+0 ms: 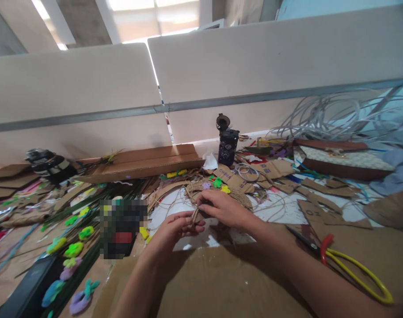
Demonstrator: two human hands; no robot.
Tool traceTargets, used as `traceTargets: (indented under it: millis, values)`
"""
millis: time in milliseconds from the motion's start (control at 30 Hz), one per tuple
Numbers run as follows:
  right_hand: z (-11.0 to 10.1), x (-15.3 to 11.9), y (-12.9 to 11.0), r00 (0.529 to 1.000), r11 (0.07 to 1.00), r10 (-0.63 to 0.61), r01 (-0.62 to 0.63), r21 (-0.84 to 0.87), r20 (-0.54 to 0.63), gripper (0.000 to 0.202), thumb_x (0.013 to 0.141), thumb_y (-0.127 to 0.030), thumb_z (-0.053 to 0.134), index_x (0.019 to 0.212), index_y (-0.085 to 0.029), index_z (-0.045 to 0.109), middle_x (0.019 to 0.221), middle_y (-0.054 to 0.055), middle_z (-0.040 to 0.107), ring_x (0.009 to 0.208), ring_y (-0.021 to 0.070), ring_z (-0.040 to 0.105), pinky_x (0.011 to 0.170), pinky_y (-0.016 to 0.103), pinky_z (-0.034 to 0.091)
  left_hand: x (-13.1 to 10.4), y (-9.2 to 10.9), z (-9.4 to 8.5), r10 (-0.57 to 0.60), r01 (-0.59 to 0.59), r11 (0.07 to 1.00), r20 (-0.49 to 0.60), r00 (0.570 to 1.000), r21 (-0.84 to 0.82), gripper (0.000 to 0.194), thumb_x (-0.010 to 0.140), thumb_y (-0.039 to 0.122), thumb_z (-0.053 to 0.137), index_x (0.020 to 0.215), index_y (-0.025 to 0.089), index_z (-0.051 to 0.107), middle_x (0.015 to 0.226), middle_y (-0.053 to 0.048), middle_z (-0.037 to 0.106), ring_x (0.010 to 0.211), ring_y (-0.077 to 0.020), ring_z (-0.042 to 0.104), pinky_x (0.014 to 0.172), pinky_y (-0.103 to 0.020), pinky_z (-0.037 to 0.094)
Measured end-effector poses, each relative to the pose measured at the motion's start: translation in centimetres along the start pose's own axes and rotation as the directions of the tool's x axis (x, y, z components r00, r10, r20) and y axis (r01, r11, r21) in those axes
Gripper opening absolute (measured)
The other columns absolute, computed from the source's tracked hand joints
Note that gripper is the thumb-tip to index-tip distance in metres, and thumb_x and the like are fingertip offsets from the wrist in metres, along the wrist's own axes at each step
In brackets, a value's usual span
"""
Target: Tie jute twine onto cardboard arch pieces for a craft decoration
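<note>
Jute twine is pinched between the fingertips of my right hand, at the near left side of a twine-wrapped ring. My left hand is closed on the same bit of twine from the left, its fingers curled palm-up. Small fuzzy flowers sit along the ring's far side: a purple flower, a green flower and a yellow flower. Loose twine strands spread out to both sides. Just below my right hand lies a brown star-shaped piece, partly in shadow.
Yellow-and-red-handled scissors lie at the right by cardboard scraps. A dark open-lidded bottle stands behind the ring. Fuzzy flowers and a long black box are at left. A handbag rests at far right.
</note>
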State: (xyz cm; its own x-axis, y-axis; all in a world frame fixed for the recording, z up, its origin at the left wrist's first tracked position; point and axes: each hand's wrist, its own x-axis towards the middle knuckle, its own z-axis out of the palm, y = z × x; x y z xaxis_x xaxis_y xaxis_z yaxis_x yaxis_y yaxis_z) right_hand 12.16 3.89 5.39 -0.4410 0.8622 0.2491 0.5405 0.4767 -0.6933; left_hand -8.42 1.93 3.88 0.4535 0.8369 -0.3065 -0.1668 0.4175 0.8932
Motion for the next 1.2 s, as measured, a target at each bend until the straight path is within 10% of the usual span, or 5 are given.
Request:
traceTargets:
  millis: [1200]
  values:
    - [0.7,0.0,0.4,0.999,0.999,0.007,-0.005,0.051,-0.054,0.012,0.085,-0.007,0.062,0.086,-0.018,0.066,0.087,0.0,0.068,0.082,0.0154,0.059,0.074,0.026,0.041,-0.1,0.4,0.3,-0.009,0.024,0.985,-0.086,0.996,0.173,0.041,0.068,0.023,0.076,0.108,0.015,0.073,0.091,-0.013,0.081,0.09,-0.0263,0.076,0.086,-0.035,0.053]
